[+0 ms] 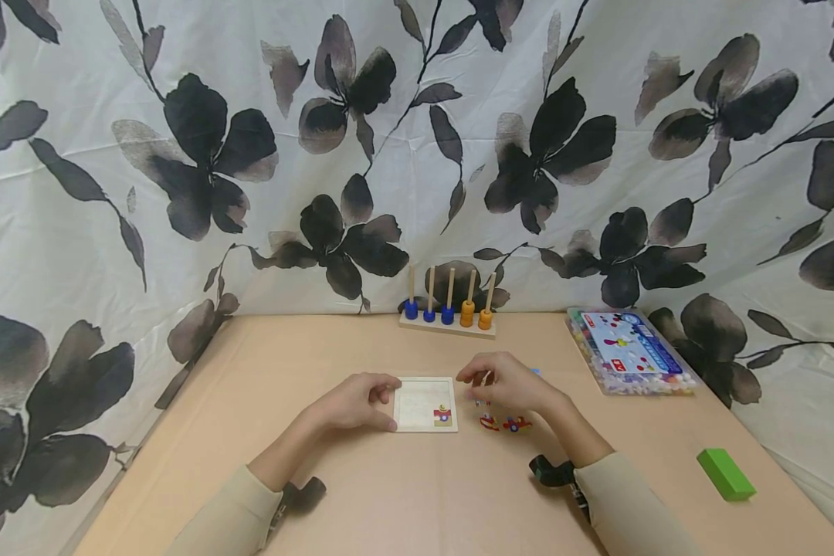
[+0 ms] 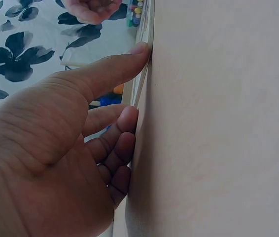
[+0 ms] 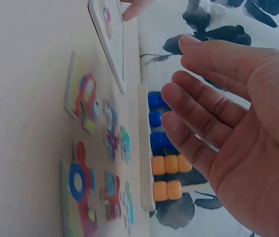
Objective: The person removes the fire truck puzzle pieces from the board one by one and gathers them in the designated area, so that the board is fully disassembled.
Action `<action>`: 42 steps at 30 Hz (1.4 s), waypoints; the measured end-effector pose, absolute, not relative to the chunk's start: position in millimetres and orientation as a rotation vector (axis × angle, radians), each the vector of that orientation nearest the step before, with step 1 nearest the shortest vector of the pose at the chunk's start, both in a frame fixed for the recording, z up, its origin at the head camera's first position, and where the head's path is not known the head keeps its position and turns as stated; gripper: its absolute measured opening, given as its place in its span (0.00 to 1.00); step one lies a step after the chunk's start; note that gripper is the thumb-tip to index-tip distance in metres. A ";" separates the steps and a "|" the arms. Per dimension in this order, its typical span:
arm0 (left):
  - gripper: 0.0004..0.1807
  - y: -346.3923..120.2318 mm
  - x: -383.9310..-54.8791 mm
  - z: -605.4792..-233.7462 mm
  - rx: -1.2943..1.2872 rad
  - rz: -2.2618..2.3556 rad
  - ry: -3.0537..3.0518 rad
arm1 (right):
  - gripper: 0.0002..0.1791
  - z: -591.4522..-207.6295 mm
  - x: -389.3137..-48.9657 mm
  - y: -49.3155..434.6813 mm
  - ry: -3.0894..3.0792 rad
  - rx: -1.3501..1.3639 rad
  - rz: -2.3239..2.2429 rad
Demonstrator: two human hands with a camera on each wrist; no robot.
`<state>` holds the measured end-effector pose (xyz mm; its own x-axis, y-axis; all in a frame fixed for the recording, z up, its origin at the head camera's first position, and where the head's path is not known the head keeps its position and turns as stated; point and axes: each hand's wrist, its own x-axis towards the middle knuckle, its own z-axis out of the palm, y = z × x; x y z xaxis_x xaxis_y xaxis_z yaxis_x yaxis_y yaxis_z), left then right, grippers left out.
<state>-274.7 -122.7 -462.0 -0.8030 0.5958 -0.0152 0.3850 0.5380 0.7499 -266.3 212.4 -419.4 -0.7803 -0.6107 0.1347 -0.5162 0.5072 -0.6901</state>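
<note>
A small pale wooden puzzle tray (image 1: 413, 403) lies flat on the table with one colourful puzzle piece (image 1: 442, 417) in its lower right corner. My left hand (image 1: 357, 401) holds the tray's left edge, thumb at the near corner and index finger at the far one. In the left wrist view the thumb (image 2: 122, 64) presses against the tray's rim. To the right of the tray, my right hand (image 1: 510, 380) hovers with loosely bent fingers and nothing visible in them. Several loose puzzle pieces (image 3: 83, 96) lie under and near it, partly hidden by the hand in the head view.
A peg counting stand (image 1: 448, 327) with blue and orange beads stands at the back. A clear box of colourful bits (image 1: 625, 351) with a printed sheet lies at the back right. A green block (image 1: 726, 474) is at the right. Behind the table hangs a floral cloth (image 1: 417, 154).
</note>
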 end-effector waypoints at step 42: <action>0.38 -123.0 -276.2 -462.0 0.862 1.121 2.507 | 0.13 -442.9 -261.6 170.9 2.586 -0.965 -0.847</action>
